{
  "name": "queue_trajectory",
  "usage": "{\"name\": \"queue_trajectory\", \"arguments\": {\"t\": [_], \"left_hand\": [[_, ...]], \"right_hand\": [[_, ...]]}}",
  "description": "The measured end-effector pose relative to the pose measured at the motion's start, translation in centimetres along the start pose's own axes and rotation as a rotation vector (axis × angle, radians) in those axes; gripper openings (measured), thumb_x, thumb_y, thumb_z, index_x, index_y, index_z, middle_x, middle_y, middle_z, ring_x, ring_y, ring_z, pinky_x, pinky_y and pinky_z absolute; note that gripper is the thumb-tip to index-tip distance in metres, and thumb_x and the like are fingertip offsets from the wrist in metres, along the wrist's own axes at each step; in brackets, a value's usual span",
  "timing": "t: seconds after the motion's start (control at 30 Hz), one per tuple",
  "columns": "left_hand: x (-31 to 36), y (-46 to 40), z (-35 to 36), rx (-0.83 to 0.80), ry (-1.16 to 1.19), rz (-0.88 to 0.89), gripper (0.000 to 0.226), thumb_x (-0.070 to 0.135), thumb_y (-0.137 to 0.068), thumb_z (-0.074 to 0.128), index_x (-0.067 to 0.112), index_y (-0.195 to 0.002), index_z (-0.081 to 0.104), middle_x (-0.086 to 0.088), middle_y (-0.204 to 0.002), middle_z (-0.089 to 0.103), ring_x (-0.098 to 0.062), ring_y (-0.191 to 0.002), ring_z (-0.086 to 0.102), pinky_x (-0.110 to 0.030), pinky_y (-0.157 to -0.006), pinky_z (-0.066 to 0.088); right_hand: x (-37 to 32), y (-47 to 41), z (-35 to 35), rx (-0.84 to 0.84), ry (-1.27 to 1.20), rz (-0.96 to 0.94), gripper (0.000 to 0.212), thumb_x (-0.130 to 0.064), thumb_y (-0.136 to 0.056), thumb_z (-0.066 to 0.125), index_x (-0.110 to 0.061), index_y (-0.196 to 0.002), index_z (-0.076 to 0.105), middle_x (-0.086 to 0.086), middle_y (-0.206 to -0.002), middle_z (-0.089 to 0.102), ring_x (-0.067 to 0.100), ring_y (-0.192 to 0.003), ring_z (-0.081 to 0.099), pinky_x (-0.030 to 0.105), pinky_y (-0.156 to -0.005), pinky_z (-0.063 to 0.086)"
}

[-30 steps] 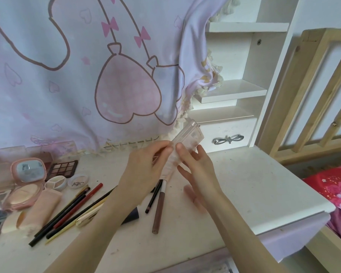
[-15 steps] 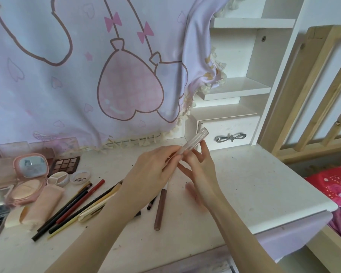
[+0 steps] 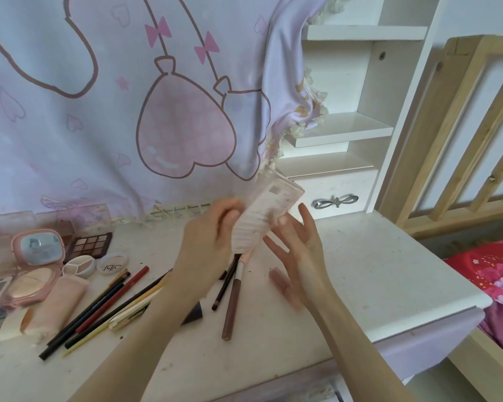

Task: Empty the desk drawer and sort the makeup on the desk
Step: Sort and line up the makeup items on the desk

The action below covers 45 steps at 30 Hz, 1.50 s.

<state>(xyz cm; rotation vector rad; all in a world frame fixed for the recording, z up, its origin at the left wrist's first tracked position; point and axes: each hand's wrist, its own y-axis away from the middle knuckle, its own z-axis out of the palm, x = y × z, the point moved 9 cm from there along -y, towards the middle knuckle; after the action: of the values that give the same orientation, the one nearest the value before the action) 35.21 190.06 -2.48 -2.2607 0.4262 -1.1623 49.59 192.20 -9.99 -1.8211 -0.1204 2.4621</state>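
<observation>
Above the middle of the white desk (image 3: 360, 256) I hold a flat clear-and-pink makeup case (image 3: 266, 213), its printed back label facing me. My left hand (image 3: 206, 242) grips its lower left edge. My right hand (image 3: 299, 250) touches its right edge with the thumb, the other fingers spread and straight. Below the case lie a brown lip-gloss tube (image 3: 233, 300), a thin dark pencil (image 3: 224, 285) and a small pink tube (image 3: 278, 281). Several pencils (image 3: 99, 309) lie fanned out at the left.
At the left stand an open pink powder compact (image 3: 35, 262), an eyeshadow palette (image 3: 89, 245), two small round pots (image 3: 93, 265) and a pink tube (image 3: 55, 306). A small shut drawer with a bow handle (image 3: 334, 201) sits behind. A wooden bed frame (image 3: 462, 140) borders the right.
The case has turned in my hands from edge-on to showing its broad labelled back. My right fingers have opened out from it.
</observation>
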Motion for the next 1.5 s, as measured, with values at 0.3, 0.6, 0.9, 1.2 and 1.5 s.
{"name": "queue_trajectory", "arguments": {"t": [0.3, 0.6, 0.9, 1.2, 1.5], "left_hand": [[-5.7, 1.2, 0.0, 0.05, 0.573, -0.504, 0.021, 0.026, -0.097, 0.043, 0.026, -0.111, 0.059, 0.007, -0.113, 0.064, -0.011, -0.107, 0.06, -0.038, -0.095, 0.048], [-5.8, 2.0, 2.4, -0.061, 1.15, -0.814, 0.082, -0.001, -0.08, 0.062, 0.028, -0.144, 0.019, -0.018, -0.122, 0.056, -0.029, -0.094, 0.068, -0.043, -0.073, 0.058], [-7.1, 3.0, 1.2, 0.008, 1.097, -0.787, 0.083, -0.014, -0.081, 0.051, 0.034, -0.142, 0.022, -0.012, -0.118, 0.061, -0.024, -0.093, 0.068, -0.039, -0.069, 0.059], [-7.3, 5.5, 4.2, -0.376, 1.001, -0.997, 0.069, 0.006, -0.079, 0.064, 0.006, -0.14, 0.031, -0.014, -0.106, 0.066, -0.018, -0.075, 0.068, -0.024, -0.056, 0.054], [-5.7, 4.2, 3.9, -0.633, -0.026, -0.441, 0.072, 0.077, -0.077, 0.032, 0.042, -0.139, 0.031, 0.018, -0.149, 0.024, -0.001, -0.142, 0.004, -0.043, -0.114, 0.022]], "right_hand": [[-2.1, -0.2, -0.6, 0.089, 0.287, -0.226, 0.022, -0.005, -0.084, 0.066, -0.022, -0.071, 0.06, -0.013, -0.081, 0.067, 0.003, -0.08, 0.063, 0.011, -0.069, 0.045], [-4.9, 2.7, 1.7, 0.241, 0.945, -1.035, 0.025, -0.011, -0.078, 0.066, -0.022, -0.1, 0.07, 0.0, -0.105, 0.066, 0.012, -0.102, 0.054, 0.032, -0.103, 0.028], [0.3, 0.7, -1.0, -0.036, 0.052, -0.081, 0.089, -0.011, -0.082, 0.069, -0.031, -0.148, 0.014, -0.019, -0.146, 0.036, 0.005, -0.134, 0.038, 0.034, -0.106, 0.04], [1.1, -0.2, 1.7, -0.319, -0.438, 0.025, 0.087, -0.039, -0.058, 0.087, -0.006, -0.125, 0.041, 0.011, -0.114, 0.056, 0.026, -0.112, 0.054, 0.035, -0.087, 0.05], [0.6, -0.1, 2.5, -0.351, -0.388, 0.007, 0.097, -0.041, -0.068, 0.08, 0.002, -0.138, 0.028, 0.022, -0.121, 0.046, 0.041, -0.116, 0.048, 0.05, -0.089, 0.046]]}}
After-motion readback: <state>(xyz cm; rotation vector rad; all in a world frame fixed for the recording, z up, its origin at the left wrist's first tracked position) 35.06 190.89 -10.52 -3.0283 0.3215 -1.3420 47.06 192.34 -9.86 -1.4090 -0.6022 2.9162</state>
